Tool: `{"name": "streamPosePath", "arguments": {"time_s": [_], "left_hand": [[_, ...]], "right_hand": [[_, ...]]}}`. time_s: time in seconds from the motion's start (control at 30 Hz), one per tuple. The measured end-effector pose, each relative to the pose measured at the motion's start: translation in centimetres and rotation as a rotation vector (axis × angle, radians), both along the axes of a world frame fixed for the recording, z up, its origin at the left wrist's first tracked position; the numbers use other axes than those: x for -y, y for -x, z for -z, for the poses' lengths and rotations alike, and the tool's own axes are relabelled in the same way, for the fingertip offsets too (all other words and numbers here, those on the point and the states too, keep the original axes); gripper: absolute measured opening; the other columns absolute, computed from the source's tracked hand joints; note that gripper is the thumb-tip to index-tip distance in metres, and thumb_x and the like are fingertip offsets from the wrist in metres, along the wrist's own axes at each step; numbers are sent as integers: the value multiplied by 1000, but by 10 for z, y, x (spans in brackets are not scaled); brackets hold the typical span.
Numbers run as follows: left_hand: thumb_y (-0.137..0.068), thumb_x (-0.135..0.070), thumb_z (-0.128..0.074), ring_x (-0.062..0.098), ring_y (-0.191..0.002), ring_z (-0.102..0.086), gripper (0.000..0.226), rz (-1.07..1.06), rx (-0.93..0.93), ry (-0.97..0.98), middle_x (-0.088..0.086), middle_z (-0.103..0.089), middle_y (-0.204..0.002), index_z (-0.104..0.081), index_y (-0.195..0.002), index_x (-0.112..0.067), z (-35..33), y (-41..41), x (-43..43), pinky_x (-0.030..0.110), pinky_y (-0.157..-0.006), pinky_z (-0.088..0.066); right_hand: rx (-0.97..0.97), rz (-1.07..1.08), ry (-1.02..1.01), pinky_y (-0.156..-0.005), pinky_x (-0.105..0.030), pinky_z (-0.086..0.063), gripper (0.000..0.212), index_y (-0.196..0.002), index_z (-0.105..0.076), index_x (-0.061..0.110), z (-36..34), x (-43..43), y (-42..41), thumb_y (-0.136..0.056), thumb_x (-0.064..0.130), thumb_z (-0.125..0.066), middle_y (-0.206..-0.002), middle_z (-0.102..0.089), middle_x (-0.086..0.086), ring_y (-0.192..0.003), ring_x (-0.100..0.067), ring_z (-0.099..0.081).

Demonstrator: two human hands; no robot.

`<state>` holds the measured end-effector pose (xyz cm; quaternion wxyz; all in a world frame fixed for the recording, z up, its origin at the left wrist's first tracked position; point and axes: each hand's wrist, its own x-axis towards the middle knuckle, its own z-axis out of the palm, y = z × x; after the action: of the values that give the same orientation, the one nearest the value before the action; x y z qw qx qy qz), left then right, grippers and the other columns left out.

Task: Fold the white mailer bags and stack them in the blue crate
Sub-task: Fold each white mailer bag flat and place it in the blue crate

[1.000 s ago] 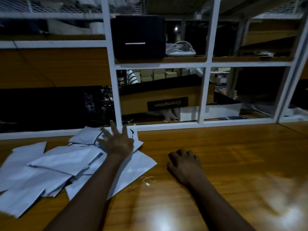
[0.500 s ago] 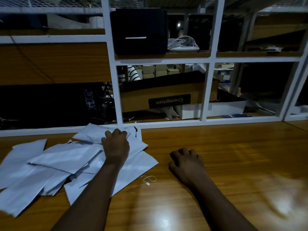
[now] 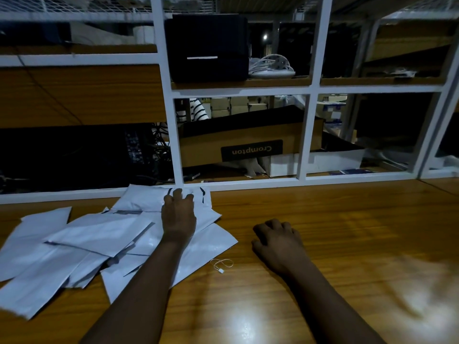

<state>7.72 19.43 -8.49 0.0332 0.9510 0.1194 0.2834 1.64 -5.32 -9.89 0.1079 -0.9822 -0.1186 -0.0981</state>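
A loose pile of white mailer bags (image 3: 94,237) lies spread over the left half of the wooden table (image 3: 335,219). My left hand (image 3: 178,217) reaches over the pile, and its curled fingers grip the farthest bag (image 3: 144,199) near the shelf frame. My right hand (image 3: 275,242) rests on the bare wood to the right of the pile, fingers loosely curled, holding nothing. No blue crate is in view.
A small white string tag (image 3: 221,265) lies on the table between the pile and my right hand. A white shelf frame (image 3: 248,182) borders the table's far edge, holding a brown Crompton carton (image 3: 250,142) and a black box (image 3: 208,45).
My left hand, spread open over the far bag a second ago, has curled its fingers onto that bag. My right hand has stayed in place.
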Motion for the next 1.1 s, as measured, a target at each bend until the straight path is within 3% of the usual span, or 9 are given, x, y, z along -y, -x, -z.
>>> {"name": "streamPosePath", "arguments": {"time_s": [0.13,0.3,0.47,0.63,0.73,0.8,0.9,1.03,1.1], "left_hand": [[-87,-10,-67,32,-105,-54,43,-40,46,-28,15,-58,-120,-62,-129,-17,-1,-4,-4,33,-82,-50],[-82,-2,-70,34,-95,-62,39,40,98,-10,15,-69,-101,-69,-119,-13,-7,-2,-7,39,-77,-51],[-74,-2,-74,33,-69,-58,25,201,329,-108,9,-63,-72,-76,-96,-14,-17,14,14,33,-61,-37],[-81,-24,-67,27,-77,-59,17,452,483,-59,0,-66,-75,-77,-94,-21,-14,46,56,34,-68,-30],[-85,-33,-63,21,-87,-59,18,571,432,62,-6,-70,-82,-77,-94,-27,-15,62,85,33,-72,-32],[-81,-25,-77,19,-91,-58,16,660,360,126,-8,-72,-88,-77,-97,-28,-11,69,102,33,-73,-35],[-77,-11,-79,18,-86,-61,27,855,226,207,-2,-74,-92,-77,-103,-22,-4,74,120,34,-71,-48],[-77,-2,-77,20,-82,-62,32,1021,127,255,5,-71,-90,-77,-106,-16,1,73,133,25,-68,-46],[-81,-7,-76,16,-83,-61,29,1044,90,261,3,-69,-91,-76,-108,-17,5,73,135,26,-69,-49]], "right_hand": [[7,-5,-9,-101,-39,-34,45,-140,-46,32,2,2,2,-98,49,-39,-142,-46,-2,-127,-27,-40],[0,-5,-24,-102,-39,-34,46,-140,-46,32,3,2,0,-98,49,-41,-142,-45,-1,-128,-25,-39],[23,16,-223,-106,-43,-38,54,-145,-39,35,-2,6,0,-93,42,-53,-146,-41,0,-132,-23,-38],[98,57,-345,-101,-45,-45,57,-145,-38,34,-4,29,-5,-92,40,-59,-144,-42,-1,-128,-21,-42],[183,70,-349,-97,-43,-47,57,-145,-38,32,-6,49,-6,-94,42,-60,-142,-42,-3,-124,-22,-44],[222,72,-308,-95,-45,-47,59,-145,-37,32,-5,64,-7,-93,43,-62,-143,-42,-4,-124,-24,-44],[240,89,-261,-92,-42,-48,57,-143,-42,30,-8,88,-7,-91,42,-63,-144,-41,-4,-123,-23,-44],[193,-77,-14,-86,-48,-53,43,-111,-63,19,-5,109,-6,-87,52,-49,-146,-47,-8,-128,-31,-44],[141,-88,-149,-85,-48,-55,43,-114,-64,21,-6,105,-4,-87,50,-49,-140,-52,-6,-123,-26,-50]]}}
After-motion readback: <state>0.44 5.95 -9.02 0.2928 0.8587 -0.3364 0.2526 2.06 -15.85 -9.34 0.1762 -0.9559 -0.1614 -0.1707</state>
